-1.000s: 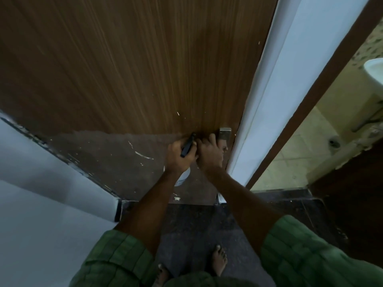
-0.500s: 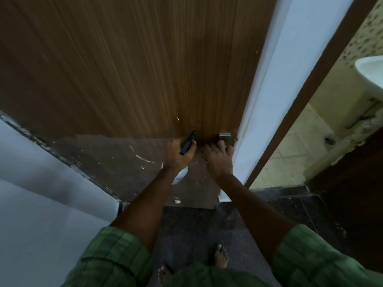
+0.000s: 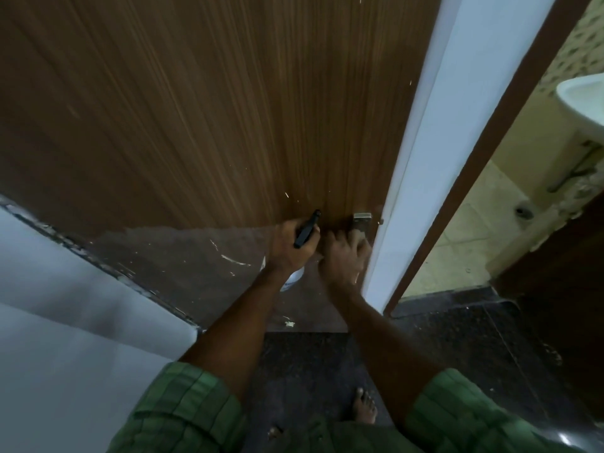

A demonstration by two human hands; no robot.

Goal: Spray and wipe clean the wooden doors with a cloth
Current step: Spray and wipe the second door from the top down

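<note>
The wooden door (image 3: 228,109) fills the upper view; its lower strip is worn grey with pale scratches. My left hand (image 3: 286,248) grips a spray bottle (image 3: 306,228) low on the door, black nozzle pointing up at the wood and white body showing under the wrist. Just to its right, my right hand (image 3: 343,256) presses against the door with fingers spread, fingertips at a metal latch plate (image 3: 362,220). That hand is blurred, and I cannot make out a cloth under it.
A white door frame (image 3: 408,174) runs along the door's right edge. Beyond it a tiled bathroom opens, with a white basin (image 3: 585,96) at far right. A white wall (image 3: 65,322) stands on the left. My bare foot (image 3: 364,405) is on the dark speckled floor (image 3: 457,338).
My right hand has slid right, away from my left hand, toward the metal plate. The left hand and bottle have barely moved.
</note>
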